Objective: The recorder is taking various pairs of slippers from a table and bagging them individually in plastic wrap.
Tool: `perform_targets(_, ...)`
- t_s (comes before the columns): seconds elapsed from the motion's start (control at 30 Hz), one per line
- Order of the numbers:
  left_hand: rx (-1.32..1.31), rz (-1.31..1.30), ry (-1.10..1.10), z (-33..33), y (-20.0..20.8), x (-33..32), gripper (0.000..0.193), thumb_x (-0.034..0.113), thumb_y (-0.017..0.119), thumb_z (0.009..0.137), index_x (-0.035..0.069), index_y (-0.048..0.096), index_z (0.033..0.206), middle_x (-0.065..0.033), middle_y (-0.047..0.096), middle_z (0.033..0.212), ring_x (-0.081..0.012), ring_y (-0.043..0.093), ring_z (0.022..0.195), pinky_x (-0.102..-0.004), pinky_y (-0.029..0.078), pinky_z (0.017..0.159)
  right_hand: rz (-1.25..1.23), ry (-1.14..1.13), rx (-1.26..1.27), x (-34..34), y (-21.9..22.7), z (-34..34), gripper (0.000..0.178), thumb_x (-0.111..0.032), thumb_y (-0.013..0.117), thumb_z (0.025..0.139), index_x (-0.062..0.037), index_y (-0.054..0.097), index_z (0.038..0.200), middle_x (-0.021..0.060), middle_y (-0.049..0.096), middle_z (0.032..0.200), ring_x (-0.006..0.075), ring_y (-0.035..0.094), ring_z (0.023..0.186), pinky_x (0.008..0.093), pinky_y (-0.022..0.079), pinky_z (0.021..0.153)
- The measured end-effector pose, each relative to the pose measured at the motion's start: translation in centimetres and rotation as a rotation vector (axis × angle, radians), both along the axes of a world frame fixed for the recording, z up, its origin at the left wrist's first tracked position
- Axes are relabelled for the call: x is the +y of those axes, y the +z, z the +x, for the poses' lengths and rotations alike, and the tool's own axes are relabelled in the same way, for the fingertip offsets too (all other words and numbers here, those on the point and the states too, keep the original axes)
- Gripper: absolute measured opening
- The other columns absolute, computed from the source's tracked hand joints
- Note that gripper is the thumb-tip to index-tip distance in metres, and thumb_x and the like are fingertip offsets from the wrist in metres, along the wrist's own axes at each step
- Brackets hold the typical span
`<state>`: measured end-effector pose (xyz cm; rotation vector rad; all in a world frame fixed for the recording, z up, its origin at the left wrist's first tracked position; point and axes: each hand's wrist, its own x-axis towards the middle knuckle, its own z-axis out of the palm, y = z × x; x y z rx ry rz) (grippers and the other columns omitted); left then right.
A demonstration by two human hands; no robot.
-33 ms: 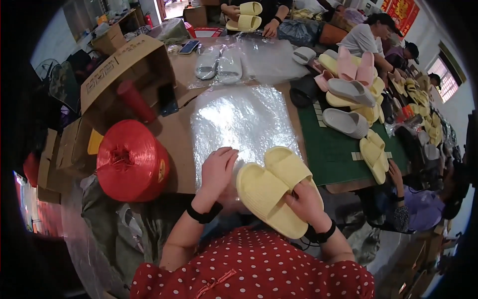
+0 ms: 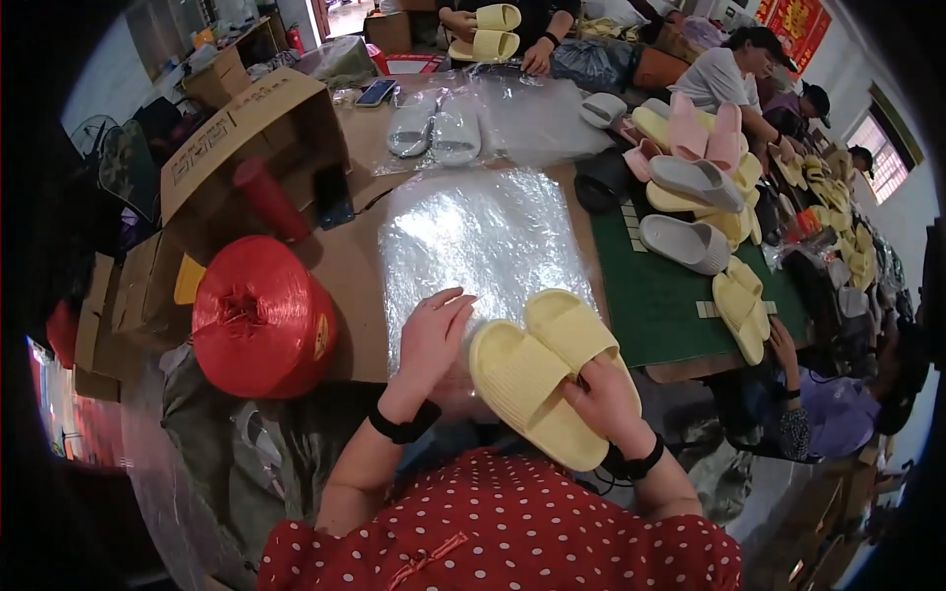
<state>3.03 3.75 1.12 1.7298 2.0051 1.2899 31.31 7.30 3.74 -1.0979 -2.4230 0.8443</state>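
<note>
My right hand (image 2: 603,399) is closed around a pair of pale yellow slippers (image 2: 527,379), its fingers tucked by the strap of one. The two slippers lie side by side and slightly overlapped, tilted over the near edge of the table. Under my left hand (image 2: 431,335) lies a stack of clear plastic bags (image 2: 483,231), shiny and a little wrinkled. The fingers of that hand are stretched out over the bags, pointing toward the slippers, with nothing seen in them.
A red roll of plastic twine (image 2: 258,320) stands at left, before an open cardboard box (image 2: 246,128). Bagged grey slippers (image 2: 453,133) lie behind the bags. Mixed slippers (image 2: 695,187) are piled on a green mat (image 2: 655,310) at right. Co-workers sit around; one hand (image 2: 781,345) nears a yellow slipper.
</note>
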Motion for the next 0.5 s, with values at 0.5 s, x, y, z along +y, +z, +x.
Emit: perform_targets(0.5, 0.078, 0.076, -0.571, 2.0, 2.2, -1.4, 0.032, 0.015, 0.058, 0.096, 0.012, 0.068, 0.125, -0.0062, 0.053, 0.147, -0.0354, 0.039, 0.142, -0.0469, 0.028, 0.118, 0.325, -0.052, 0.153, 5.6, -3.9, -9.6, 0.016, -0.012, 0.063, 0.088, 0.0021, 0.056, 0.092, 0.0229, 0.054, 0.088, 0.0412, 0.055, 0.085, 0.0468, 0.046, 0.073)
